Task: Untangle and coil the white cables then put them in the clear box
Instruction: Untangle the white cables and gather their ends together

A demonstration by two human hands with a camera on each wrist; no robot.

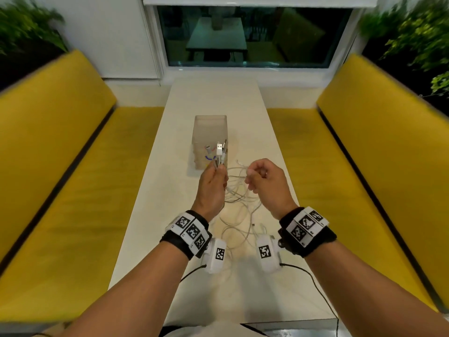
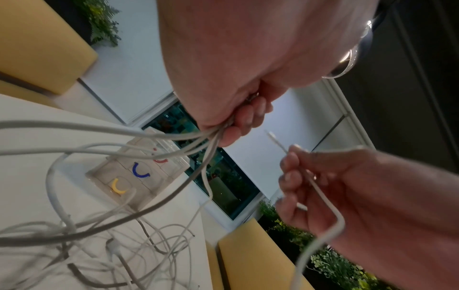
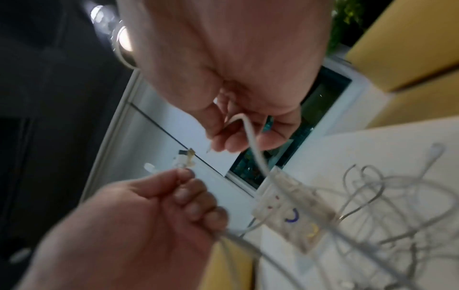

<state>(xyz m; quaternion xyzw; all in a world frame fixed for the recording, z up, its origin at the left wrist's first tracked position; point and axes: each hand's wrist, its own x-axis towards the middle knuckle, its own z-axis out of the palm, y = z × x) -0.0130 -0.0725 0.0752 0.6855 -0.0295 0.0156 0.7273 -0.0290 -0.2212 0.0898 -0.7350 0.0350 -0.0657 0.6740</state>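
My left hand (image 1: pixel 215 171) is raised over the white table (image 1: pixel 213 98) and grips a bundle of several white cable ends, their plugs (image 1: pixel 220 149) pointing up. In the left wrist view its fingers (image 2: pixel 236 125) curl round the strands. My right hand (image 1: pixel 251 177) is beside it and pinches one white cable (image 2: pixel 320 196) near its small plug (image 2: pixel 271 135). The cable tangle (image 1: pixel 239 198) hangs from both hands and lies loose on the table between my wrists. The clear box (image 1: pixel 210 132) stands upright just behind my left hand, with coloured marks on its wall.
Yellow bench seats (image 1: pixel 73 190) (image 1: pixel 364 186) run along both sides of the narrow table. A dark window (image 1: pixel 252 37) closes the far end. Plants (image 1: pixel 418 32) stand behind the backrests. Black leads (image 1: pixel 313 278) trail from my wrist cameras over the near table end.
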